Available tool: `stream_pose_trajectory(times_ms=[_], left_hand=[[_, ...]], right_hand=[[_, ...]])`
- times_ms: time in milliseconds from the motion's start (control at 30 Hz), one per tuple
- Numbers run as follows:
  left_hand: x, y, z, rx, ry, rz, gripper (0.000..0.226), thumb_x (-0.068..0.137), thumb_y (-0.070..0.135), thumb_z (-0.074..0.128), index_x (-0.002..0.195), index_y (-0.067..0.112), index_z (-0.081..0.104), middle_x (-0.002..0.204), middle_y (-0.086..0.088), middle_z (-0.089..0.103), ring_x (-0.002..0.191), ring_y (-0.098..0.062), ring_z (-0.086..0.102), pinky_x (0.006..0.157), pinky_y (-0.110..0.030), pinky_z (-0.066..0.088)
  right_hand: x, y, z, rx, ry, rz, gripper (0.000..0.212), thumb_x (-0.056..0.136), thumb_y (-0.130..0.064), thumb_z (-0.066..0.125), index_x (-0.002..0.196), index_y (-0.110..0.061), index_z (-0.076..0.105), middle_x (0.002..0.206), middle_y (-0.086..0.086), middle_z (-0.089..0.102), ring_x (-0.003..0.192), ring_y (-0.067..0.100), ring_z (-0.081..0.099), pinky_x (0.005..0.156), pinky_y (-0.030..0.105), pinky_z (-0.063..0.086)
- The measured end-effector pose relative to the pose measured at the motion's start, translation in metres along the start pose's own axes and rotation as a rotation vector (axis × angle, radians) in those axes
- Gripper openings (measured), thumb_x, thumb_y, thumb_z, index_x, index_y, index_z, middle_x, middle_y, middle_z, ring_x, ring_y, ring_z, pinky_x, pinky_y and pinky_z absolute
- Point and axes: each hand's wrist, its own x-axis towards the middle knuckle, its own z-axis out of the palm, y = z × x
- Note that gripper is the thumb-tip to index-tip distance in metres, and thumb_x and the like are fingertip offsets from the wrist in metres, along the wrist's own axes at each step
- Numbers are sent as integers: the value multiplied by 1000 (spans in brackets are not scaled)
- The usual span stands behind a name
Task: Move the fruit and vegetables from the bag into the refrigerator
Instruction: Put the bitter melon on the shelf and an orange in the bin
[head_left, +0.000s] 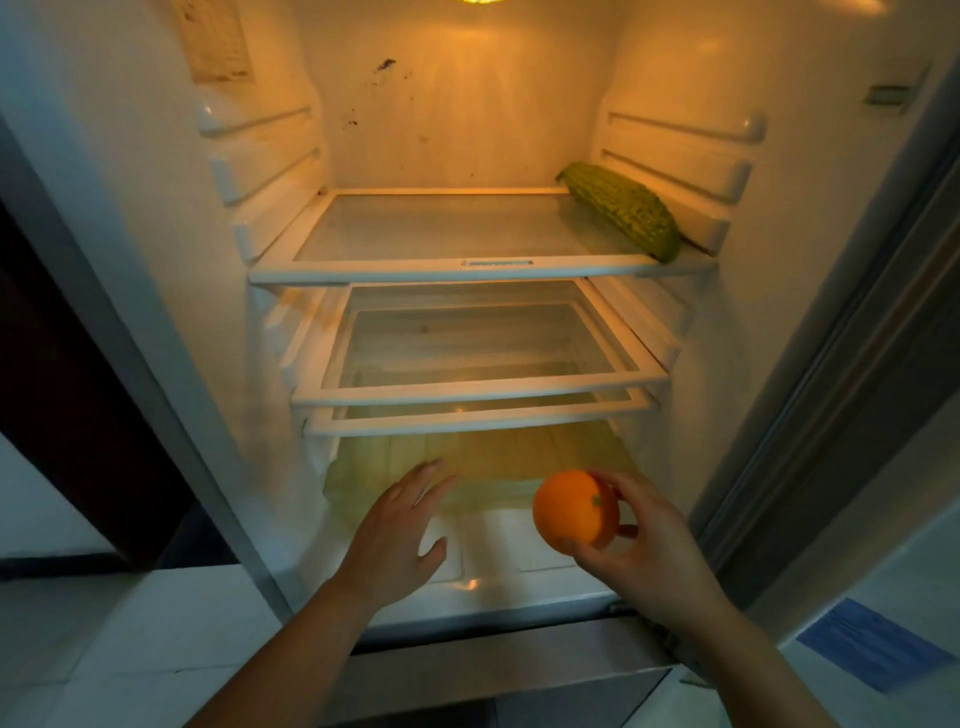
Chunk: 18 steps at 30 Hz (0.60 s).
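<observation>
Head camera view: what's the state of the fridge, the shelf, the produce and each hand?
White refrigerator: open, interior light on.
Top glass shelf: in place, gourd at its right end.
Bumpy green bitter gourd: lying on that shelf.
Round orange fruit: held, not yet set down.
Left hand: open, holds nothing.
Right hand: grips the fruit.

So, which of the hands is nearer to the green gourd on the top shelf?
Right. The right hand, holding the orange, is almost straight below the green gourd; the left hand, open, is equally low but far off to the left.
</observation>
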Motion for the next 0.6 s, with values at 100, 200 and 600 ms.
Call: stream_pose_trajectory(times_ms=[100, 200, 600], left_hand=[[-2, -15, 18, 48, -158, -120, 72, 86, 37, 53, 146, 26, 16, 156, 5, 12, 144, -15, 11, 117, -42, 16], [14, -20, 30, 105, -252, -227, 75, 88, 40, 50, 148, 26, 8, 156, 4, 10, 144, -18, 9, 115, -45, 12], [-21, 26, 27, 35, -218, -376, 69, 83, 47, 52, 143, 26, 24, 147, 6, 31, 137, -18, 24, 115, -48, 9]], right_hand=[[-6, 5, 2, -11, -11, 28, 77, 65, -36, 82, 127, -42, 36, 127, -21, 38, 113, 5, 42, 84, 19, 44], [-9, 11, 2, -23, -32, 57, 77, 65, -35, 82, 124, -45, 34, 124, -23, 36, 113, 4, 40, 86, 20, 43], [-3, -6, 9, 8, -34, 8, 76, 67, -34, 81, 129, -38, 37, 121, -20, 36, 110, 3, 41, 79, 12, 40]])
